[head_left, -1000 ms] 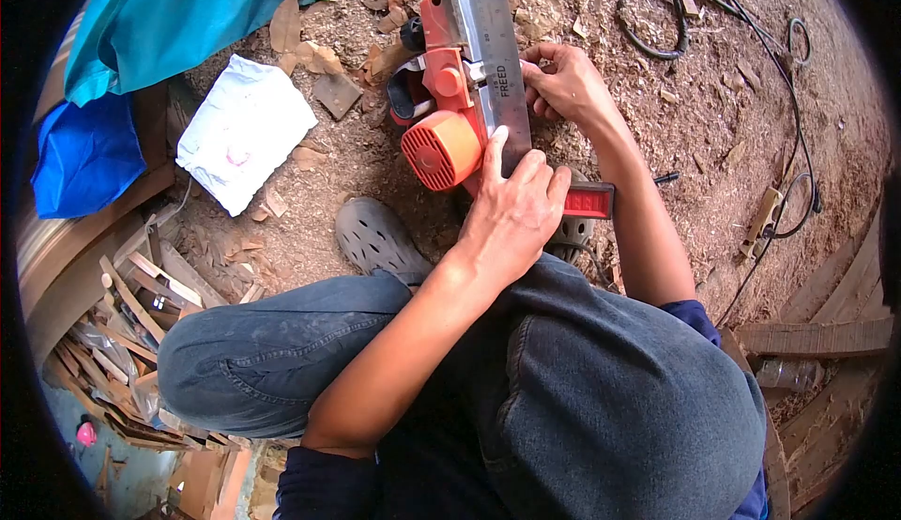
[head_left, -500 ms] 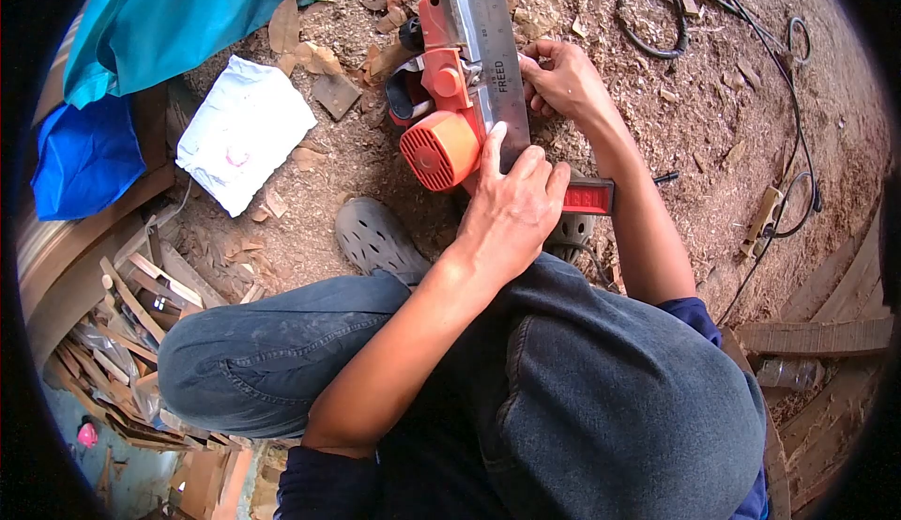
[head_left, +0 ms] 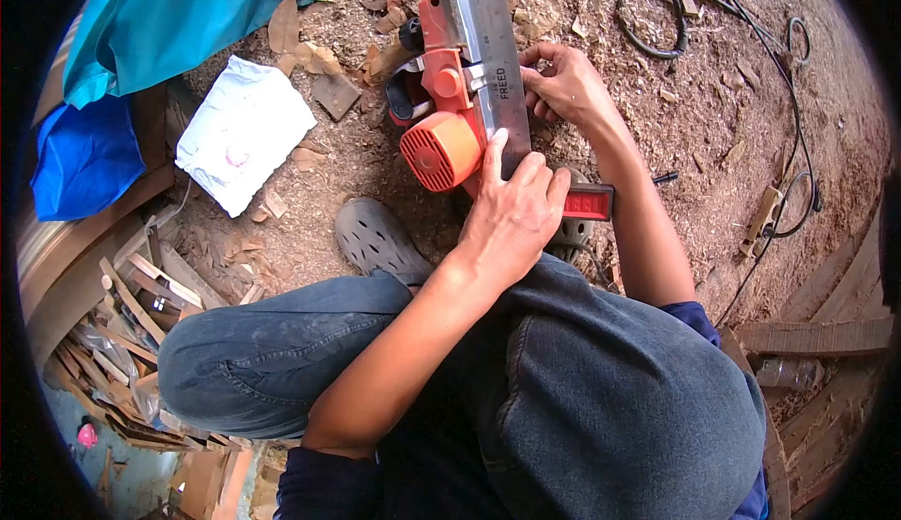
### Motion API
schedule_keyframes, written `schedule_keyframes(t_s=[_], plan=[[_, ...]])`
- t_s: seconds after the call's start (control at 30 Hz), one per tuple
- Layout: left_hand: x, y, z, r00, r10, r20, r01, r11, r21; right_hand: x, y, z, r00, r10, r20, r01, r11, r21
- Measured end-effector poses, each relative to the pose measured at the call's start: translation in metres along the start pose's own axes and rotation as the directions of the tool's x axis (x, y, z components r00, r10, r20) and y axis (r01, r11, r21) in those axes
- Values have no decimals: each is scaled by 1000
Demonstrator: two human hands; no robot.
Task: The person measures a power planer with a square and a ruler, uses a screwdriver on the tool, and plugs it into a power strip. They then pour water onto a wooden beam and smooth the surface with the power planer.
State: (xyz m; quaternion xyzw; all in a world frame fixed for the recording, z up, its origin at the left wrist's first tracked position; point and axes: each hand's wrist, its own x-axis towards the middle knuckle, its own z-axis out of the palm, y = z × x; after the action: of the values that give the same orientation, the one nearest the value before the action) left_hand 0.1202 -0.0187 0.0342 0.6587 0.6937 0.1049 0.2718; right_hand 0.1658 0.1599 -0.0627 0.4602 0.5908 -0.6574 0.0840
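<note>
An orange electric planer (head_left: 446, 79) is held on its side above the ground, its metal sole facing right. Along that sole lies the steel blade of a try square (head_left: 503, 51), marked FREED, with a red-and-black stock (head_left: 588, 203) at its near end. My left hand (head_left: 516, 215) is closed over the near end of the square, index finger stretched along the blade by the planer's edge. At the blade's right edge, my right hand (head_left: 568, 88) has its thumb and index finger bent together; what they grip, if anything, is hidden.
Wood shavings and dry leaves cover the ground. A white crumpled packet (head_left: 246, 135), a blue bag (head_left: 89, 159) and a teal cloth (head_left: 178, 18) lie left. Black cable (head_left: 793, 98) loops at right. Wood offcuts (head_left: 122, 351) are piled lower left; grey clogs (head_left: 380, 238) are below the planer.
The square's blade has slid slightly toward me along the planer's sole, and my left fingers have shifted a little with it. My right hand stays nearly in place.
</note>
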Motion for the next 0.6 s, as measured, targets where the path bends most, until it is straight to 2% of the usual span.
schedule_keyframes(t_s=[0.6], plan=[[4,-2,-4,1000,1,-5,-1,1000,25,2,-11,3,999,30,-42,-31,999,-40]])
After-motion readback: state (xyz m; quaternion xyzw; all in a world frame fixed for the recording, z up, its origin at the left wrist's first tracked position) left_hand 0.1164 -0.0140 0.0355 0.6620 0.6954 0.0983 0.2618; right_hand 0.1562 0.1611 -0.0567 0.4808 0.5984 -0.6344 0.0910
